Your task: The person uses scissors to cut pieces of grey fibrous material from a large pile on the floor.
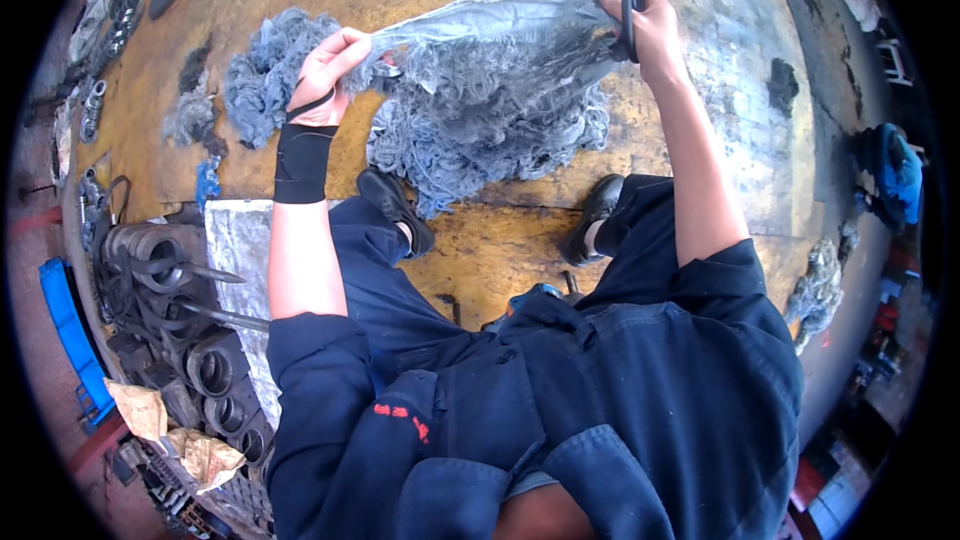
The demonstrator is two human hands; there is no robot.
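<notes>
"Stretching what over that tangled thread pile point(490, 145)?"

"A frayed grey cloth point(490, 20): the left hand point(328, 68) is pinching one end, the right hand point(657, 35) is gripping black-handled scissors point(629, 15) and seemingly pinching the other; tautening seems the step, any snip calling for steady tension"

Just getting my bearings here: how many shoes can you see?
2: one black shoe at the lower left of the blue-grey thread heap, another black shoe at its lower right. Dim edges could hide more.
</notes>
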